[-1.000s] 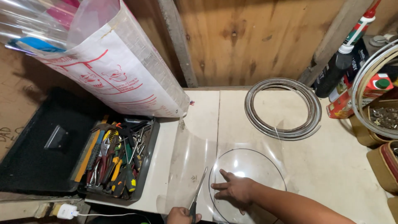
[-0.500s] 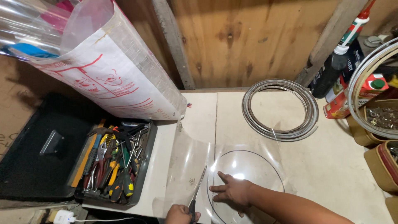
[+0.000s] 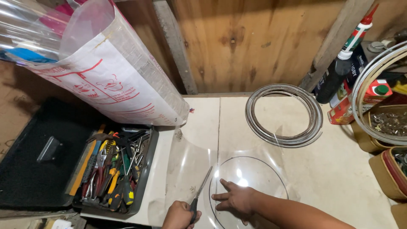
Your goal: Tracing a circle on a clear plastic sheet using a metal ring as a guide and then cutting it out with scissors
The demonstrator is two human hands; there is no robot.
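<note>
A clear plastic sheet (image 3: 186, 169) unrolls from a big roll (image 3: 106, 72) onto the pale table (image 3: 339, 169). A dark circle line (image 3: 250, 159) is drawn on the sheet. My left hand (image 3: 179, 215) is closed around the handles of scissors (image 3: 202, 186), whose blades point up and right along the circle's left side. Flat on the sheet inside the circle rests my right hand (image 3: 235, 198), fingers spread, pressing the plastic down.
An open black tool case (image 3: 63, 169) full of pliers and screwdrivers sits at the left. A coil of grey tubing (image 3: 284, 114) lies at the back. A sealant tube (image 3: 345, 55), cartons and baskets of small parts (image 3: 388, 127) crowd the right edge.
The view has shifted slightly. My left hand with the scissors has come further up into view, and the blades now reach along the circle's left edge. My right hand stays on the sheet.
</note>
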